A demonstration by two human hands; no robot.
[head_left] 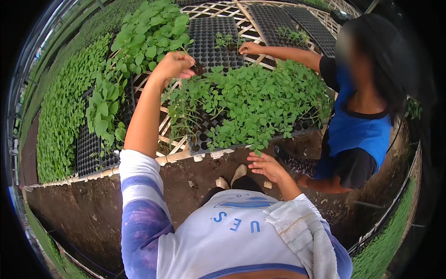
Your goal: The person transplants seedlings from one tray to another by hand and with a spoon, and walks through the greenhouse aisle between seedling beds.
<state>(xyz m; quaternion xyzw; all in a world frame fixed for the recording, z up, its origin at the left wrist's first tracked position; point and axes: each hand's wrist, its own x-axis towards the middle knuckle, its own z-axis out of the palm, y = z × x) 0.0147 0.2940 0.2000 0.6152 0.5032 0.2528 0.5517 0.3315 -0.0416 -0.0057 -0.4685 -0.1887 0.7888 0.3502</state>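
Observation:
My left hand (174, 67) is closed in a pinch above the far left corner of the tomato-like seedlings (265, 93). At its fingertips is a small seedling (199, 69) with a dark clump of soil at its roots; the fingers partly hide it. The black cell tray (200, 145) under the seedlings shows some bare cells at its near left corner. My right hand (267, 167), fingers apart and holding nothing, is just in front of the tray's near edge, below the overhanging leaves.
Across the bench, a co-worker in a blue and black shirt (362, 135) reaches a hand (251, 48) toward a second black tray (211, 32) with a few seedlings (224, 41). Broad-leaved plants (151, 28) crowd the left. A bamboo lattice (167, 128) supports the trays. A white towel (297, 223) hangs at my side.

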